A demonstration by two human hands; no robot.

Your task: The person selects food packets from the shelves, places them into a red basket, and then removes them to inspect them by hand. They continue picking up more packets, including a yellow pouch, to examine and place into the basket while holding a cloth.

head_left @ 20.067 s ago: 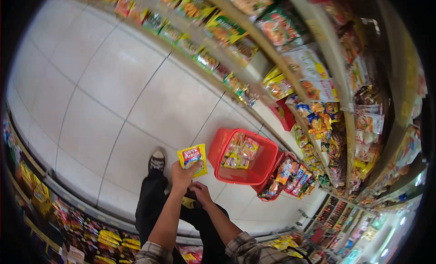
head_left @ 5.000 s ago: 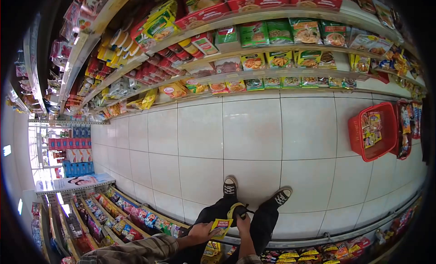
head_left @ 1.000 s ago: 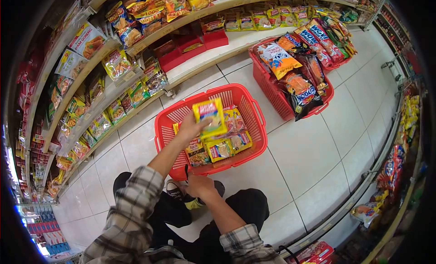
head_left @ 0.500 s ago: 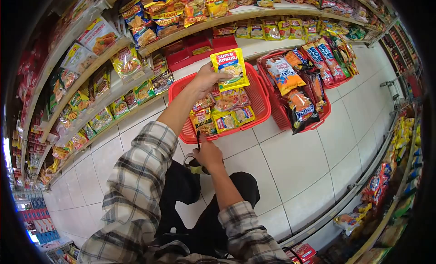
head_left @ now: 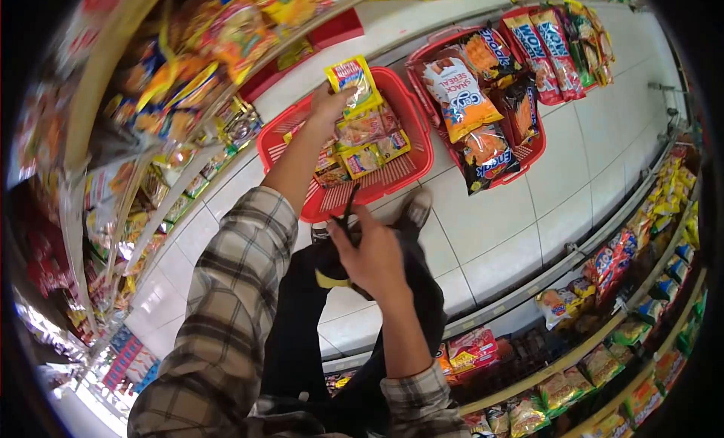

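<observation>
My left hand [head_left: 326, 105] grips a yellow instant porridge packet [head_left: 352, 85] by its edge, over the far left part of a red shopping basket [head_left: 419, 166]. Beneath it in the basket lie several food packets [head_left: 363, 160], mostly yellow, some reading as instant noodles. Nearer my body, my right hand [head_left: 371, 251] is closed around a slender black object [head_left: 348, 204], whose upper end points toward the basket's near rim. Its kind does not show clearly. Below that hand, a dark item with a yellow-green part [head_left: 332, 280] sits by my knees.
A second red basket [head_left: 534, 160] on the right holds large snack bags [head_left: 460, 99]. Behind it, another basket carries blue-and-red snack packs [head_left: 554, 53]. Stocked shelves [head_left: 226, 99] line the left, and more shelving [head_left: 588, 385] curves along the right. White floor tiles [head_left: 483, 242] lie between.
The view has swung and tilted, so baskets and shelves shift in frame. The packet stays in my left hand, now more tilted. My right hand has drawn back from the basket rim with the black object.
</observation>
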